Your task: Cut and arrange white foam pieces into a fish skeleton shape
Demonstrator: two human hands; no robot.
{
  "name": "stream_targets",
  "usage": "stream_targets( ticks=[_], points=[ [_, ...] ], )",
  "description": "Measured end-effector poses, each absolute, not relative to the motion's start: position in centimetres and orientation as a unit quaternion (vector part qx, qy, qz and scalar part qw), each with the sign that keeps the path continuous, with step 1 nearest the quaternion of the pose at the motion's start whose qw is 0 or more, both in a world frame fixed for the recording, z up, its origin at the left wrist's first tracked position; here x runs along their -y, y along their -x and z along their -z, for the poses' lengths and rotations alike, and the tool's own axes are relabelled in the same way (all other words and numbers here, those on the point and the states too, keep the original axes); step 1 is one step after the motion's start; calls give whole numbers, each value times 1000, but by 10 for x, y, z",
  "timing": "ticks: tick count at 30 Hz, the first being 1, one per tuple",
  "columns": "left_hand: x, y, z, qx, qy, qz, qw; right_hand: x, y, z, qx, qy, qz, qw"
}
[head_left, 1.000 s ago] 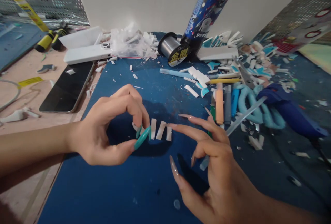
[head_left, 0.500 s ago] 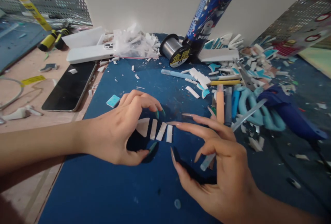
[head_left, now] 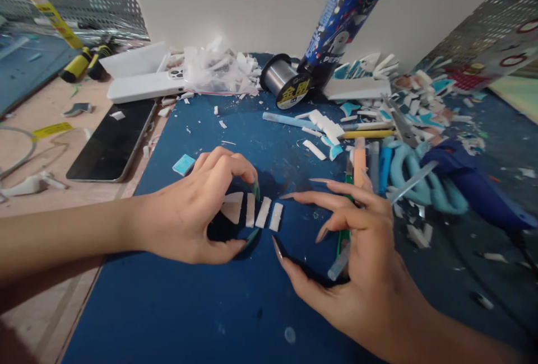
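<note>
In the head view, my left hand (head_left: 210, 201) curves around a row of flat white foam-like pieces on the blue mat. Its thumb and fingers are apart, with the nails by the ends of the upright white strip (head_left: 250, 210); whether they touch it I cannot tell. A rounded white piece (head_left: 232, 208) lies inside the curve of that hand, at the row's left end. To the right come a slanted strip (head_left: 263, 212) and the end strip (head_left: 276, 217), spaced slightly apart. My right hand (head_left: 357, 252), open and empty, hovers beside the end strip with fingers spread.
A blue square (head_left: 184, 164) lies behind my left hand. A blue glue gun (head_left: 471, 185), teal-handled scissors (head_left: 414, 171) and an orange marker-like stick (head_left: 360, 162) are at right. A line spool (head_left: 286, 81), a Pepsi bottle (head_left: 340, 31) and foam scraps stand behind; a phone (head_left: 113, 140) lies left.
My right hand's upper fingers have drawn back to the right, off the end strip. That strip now leans more. My left fingertips have come down closer to the upright strip.
</note>
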State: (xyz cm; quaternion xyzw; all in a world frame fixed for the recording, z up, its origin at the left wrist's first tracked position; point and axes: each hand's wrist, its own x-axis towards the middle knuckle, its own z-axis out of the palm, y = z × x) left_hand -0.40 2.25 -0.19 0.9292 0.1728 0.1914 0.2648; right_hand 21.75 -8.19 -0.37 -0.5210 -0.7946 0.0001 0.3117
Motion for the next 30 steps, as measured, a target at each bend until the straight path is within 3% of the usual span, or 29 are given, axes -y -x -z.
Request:
stream_targets(
  ticks=[12, 30],
  points=[
    [-21, 3, 2, -176, -926, -232, 240, 79, -218, 5, 795, 520, -2, 312],
    [-23, 5, 4, -182, -914, -190, 309, 83, -217, -2, 822, 482, -35, 301]
  ],
)
